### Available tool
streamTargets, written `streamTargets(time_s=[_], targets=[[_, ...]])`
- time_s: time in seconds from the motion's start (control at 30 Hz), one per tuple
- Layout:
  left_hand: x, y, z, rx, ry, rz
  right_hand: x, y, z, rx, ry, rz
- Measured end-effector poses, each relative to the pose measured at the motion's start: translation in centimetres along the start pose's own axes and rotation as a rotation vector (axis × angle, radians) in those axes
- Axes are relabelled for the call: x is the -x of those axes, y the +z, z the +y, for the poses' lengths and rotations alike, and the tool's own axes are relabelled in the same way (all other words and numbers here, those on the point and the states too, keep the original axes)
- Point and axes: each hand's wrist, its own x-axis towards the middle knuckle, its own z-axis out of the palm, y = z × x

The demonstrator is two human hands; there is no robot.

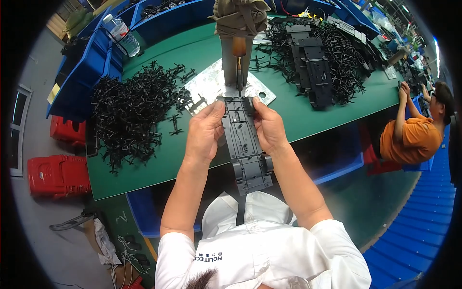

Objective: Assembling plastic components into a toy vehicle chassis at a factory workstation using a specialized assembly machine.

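Between my two hands is a long black plastic chassis plate (240, 139), with moulded ribs and wheel-arch shapes at its ends. My left hand (204, 130) grips its far left edge, thumb on top. On the opposite edge, my right hand (269, 126) holds it the same way. The plate's far end lies under the thin metal tip of an upright tool (239, 72), whose upper part is wrapped in cloth (240, 18). Whether the tip touches the plate I cannot tell. Beneath the tool is a silvery metal base plate (211, 79) on the green table (159, 182).
Small black plastic parts (132, 111) lie heaped at left. More such parts surround stacked chassis plates (313, 67) at right. Blue bins (84, 72) and a water bottle (122, 36) stand at the back left. Red stools (57, 176) are left; a co-worker in orange (411, 139) sits right.
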Motion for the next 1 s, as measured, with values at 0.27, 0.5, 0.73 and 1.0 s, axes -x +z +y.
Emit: streamTargets(time_s=[0.27,0.5,0.73,1.0], targets=[[1.1,-1.1,-0.8,0.01,-0.029,-0.028,1.6,0.3,0.0,-0.007,-0.012,0.0],[3.8,-0.1,-1.0,0.007,0.018,-0.074,3.4,-0.4,0.4,0.019,-0.01,-0.068],[5.7,0.2,-1.3,0.034,0.087,-0.104,4.6,-0.3,0.6,0.037,-0.031,-0.148],[6.5,0.3,-1.3,0.02,0.118,-0.109,5.2,-0.4,0.2,0.019,-0.024,-0.236]])
